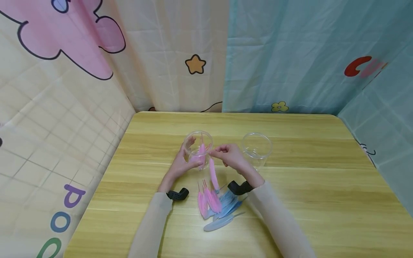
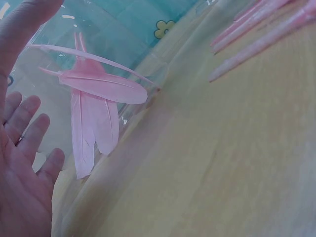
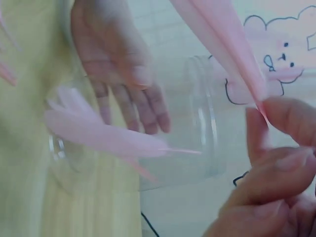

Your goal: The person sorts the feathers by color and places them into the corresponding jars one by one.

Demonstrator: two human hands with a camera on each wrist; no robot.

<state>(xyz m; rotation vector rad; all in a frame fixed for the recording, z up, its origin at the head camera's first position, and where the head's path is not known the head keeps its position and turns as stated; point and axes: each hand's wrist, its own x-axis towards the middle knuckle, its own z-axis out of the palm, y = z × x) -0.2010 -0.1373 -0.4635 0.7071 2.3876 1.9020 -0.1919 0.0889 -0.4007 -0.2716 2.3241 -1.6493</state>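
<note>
My left hand [image 1: 180, 165] is around a clear plastic cup [image 1: 209, 139], thumb at the near side and fingers behind it. Several pink feathers [image 1: 202, 149] stand and lie inside this cup; the left wrist view shows them crossing each other against the clear wall. Beside the cup's right side, my right hand [image 1: 232, 156] pinches a pink feather [image 1: 213, 173] by its quill between thumb and index finger, and its vane hangs downward. In the right wrist view the held feather [image 3: 227, 39] is outside the cup.
A second clear cup [image 1: 257, 156] stands to the right, past my right hand. Nearer me on the wooden table [image 1: 322, 200] lie loose pink feathers [image 1: 211, 200] and several blue feathers [image 1: 227, 204]. Printed curtains [image 1: 180, 86] hang along the back and sides.
</note>
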